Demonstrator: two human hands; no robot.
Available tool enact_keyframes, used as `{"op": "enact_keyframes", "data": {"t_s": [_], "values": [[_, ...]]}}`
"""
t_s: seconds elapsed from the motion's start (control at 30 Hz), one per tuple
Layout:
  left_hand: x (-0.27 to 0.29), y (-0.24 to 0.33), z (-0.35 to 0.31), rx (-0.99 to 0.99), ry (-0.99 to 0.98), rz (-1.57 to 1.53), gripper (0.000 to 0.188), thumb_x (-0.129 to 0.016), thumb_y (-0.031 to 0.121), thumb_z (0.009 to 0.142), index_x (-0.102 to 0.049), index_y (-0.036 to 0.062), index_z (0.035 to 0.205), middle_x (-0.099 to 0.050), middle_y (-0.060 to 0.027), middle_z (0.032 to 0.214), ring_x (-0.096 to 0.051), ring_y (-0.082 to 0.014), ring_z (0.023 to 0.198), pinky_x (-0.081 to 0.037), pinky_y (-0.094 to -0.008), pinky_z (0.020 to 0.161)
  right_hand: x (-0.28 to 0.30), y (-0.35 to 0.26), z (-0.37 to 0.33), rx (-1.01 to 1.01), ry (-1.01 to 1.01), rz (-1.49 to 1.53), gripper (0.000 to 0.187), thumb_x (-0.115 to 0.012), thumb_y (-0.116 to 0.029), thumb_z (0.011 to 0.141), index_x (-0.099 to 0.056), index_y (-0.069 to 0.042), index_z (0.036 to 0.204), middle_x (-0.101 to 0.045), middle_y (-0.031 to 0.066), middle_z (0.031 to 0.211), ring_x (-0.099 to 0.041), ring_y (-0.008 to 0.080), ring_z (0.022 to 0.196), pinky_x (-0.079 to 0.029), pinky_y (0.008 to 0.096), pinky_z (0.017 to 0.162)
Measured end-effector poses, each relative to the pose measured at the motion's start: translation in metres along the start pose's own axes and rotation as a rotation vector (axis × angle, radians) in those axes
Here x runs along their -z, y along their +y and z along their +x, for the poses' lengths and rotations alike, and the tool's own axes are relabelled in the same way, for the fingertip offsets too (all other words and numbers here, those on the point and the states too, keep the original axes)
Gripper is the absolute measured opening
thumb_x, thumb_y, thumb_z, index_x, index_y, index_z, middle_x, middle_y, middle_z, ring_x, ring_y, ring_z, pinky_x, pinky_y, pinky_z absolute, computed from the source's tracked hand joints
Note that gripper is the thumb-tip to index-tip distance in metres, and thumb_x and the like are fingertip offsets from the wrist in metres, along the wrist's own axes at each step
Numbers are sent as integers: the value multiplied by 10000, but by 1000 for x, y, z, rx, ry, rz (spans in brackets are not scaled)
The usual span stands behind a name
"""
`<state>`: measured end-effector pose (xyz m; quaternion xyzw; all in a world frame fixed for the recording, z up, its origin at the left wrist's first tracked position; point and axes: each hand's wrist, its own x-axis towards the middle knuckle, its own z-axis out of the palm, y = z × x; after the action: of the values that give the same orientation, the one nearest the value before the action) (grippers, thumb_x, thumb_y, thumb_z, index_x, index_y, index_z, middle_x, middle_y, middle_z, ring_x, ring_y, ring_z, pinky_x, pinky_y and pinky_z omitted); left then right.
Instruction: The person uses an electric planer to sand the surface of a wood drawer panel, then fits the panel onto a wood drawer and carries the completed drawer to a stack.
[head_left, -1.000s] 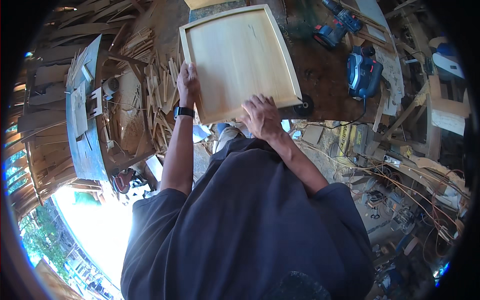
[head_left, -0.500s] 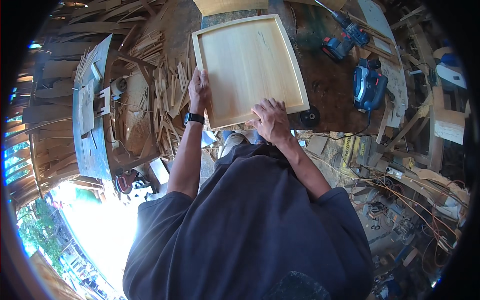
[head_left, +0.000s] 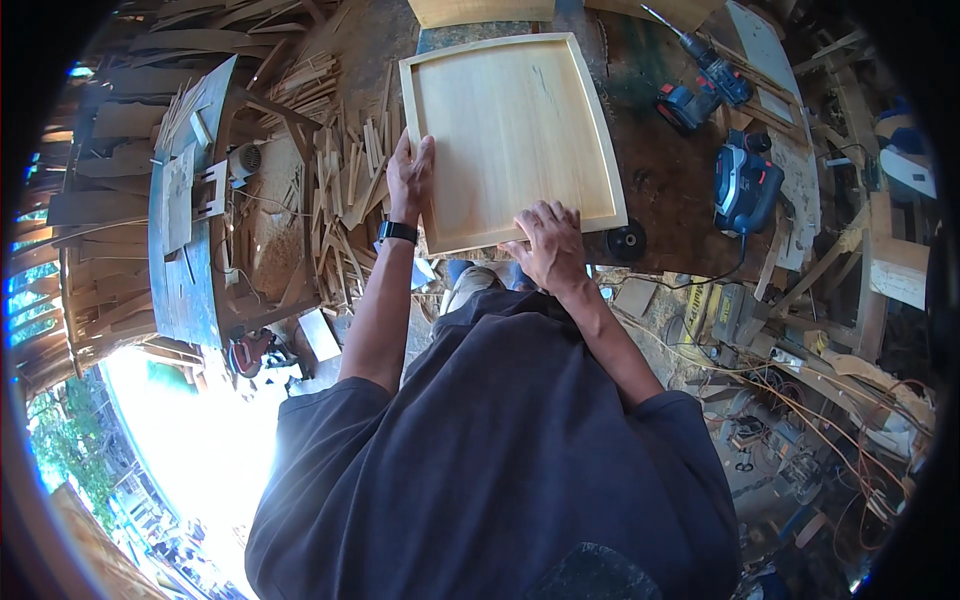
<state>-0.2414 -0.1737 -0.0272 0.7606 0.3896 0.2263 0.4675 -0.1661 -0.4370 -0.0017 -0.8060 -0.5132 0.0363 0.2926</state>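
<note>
A shallow, pale wooden tray (head_left: pixel 515 135) with a raised rim lies over the near part of the workbench, its near edge towards me. My left hand (head_left: pixel 409 180), with a dark band on the wrist, is closed round the tray's left side, thumb up along the rim. At the near edge, my right hand (head_left: pixel 552 245) grips the rim towards the right corner, its fingers bent over onto the inside and its thumb lower, at the outer edge. The underside of the tray is hidden. Just right of that corner sits a round black part (head_left: pixel 626 240).
On the dark workbench (head_left: pixel 660 180) at right lie a blue cordless drill (head_left: pixel 715 80) and a blue corded sander (head_left: pixel 745 185). Thin wood offcuts (head_left: pixel 355 175) heap up at left, beside a blue-topped table (head_left: pixel 185 290). Cables (head_left: pixel 800 400) tangle at lower right.
The whole view has shifted slightly to the right. My left thumb and fingers have parted a little on the tray's side; the right hand keeps its place on the near rim.
</note>
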Motion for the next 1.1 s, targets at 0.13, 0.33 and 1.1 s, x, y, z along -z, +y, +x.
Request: {"op": "enact_keyframes", "data": {"t_s": [0.13, 0.33, 1.1], "values": [[1, 2, 0, 4, 16, 49, 402, -499, 377, 1036, -604, 68, 1270, -715, -187, 955, -694, -320, 857, -516, -408, 795, 4, -2, -1, 3, -40, 21, 373, -825, -290, 753, -635, -84, 998, -597, 83, 983, -566, 269, 987, -406, 420, 861], [3, -2, 0, 27, 4, 22, 419, -463, 393, 1054, -597, 90, 1310, -723, -179, 974, -704, -305, 885, -520, -407, 792, 12, -10, -22, 33, -101, 43, 312, -796, -285, 776, -641, -75, 949, -596, 90, 966, -568, 273, 969, -408, 416, 845], [1, 5, 1, 56, -1, -24, 408, -530, 390, 1040, -618, 52, 1251, -703, -96, 900, -610, -161, 805, -499, -335, 765, 7, 6, -6, 38, 66, 22, 320, -781, -265, 794, -650, -102, 1037, -600, 72, 1025, -558, 279, 1008, -406, 436, 904]]}}
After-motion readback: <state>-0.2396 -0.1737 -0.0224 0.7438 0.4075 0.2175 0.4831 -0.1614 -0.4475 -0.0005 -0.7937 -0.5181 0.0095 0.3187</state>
